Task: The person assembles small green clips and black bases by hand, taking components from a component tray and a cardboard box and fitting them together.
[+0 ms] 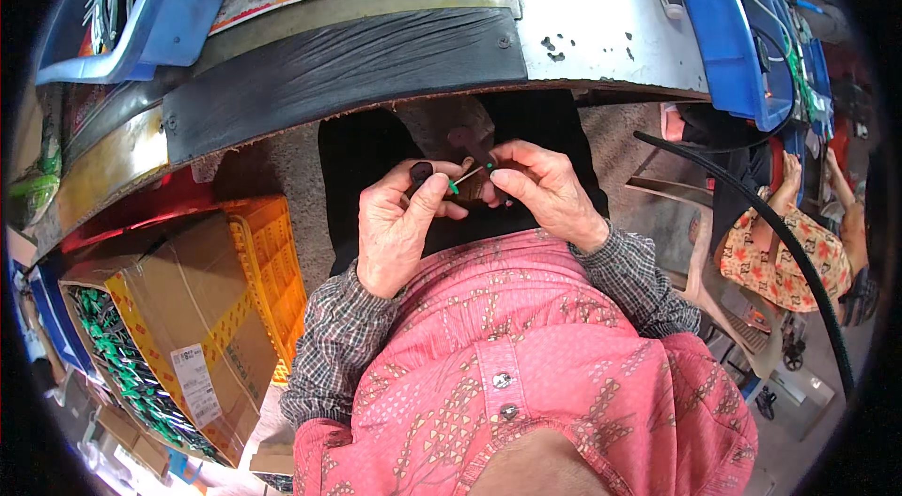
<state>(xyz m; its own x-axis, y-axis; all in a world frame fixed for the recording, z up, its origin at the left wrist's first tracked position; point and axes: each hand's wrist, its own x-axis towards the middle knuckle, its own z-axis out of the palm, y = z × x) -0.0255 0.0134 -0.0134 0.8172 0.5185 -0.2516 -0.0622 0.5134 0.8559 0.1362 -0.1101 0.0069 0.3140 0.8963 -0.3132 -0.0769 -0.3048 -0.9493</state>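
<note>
Both hands meet over my lap, just below the bench edge. My left hand (399, 224) is closed in a pinch at the green end of a thin pale rod (469, 175). My right hand (550, 191) is pinched at the rod's other end, where another speck of green shows. Dark coverings wrap a fingertip of each hand. The rod's exact kind is too small to make out, and the fingers hide part of it.
Ahead is the workbench with a worn black edge strip (348, 64). Blue bins (193, 3) stand on it at both sides, with dark tools near the right one. At left are a cardboard box (188, 308) of green-and-black items and an orange crate (268, 256). A black hose (789, 247) curves at right.
</note>
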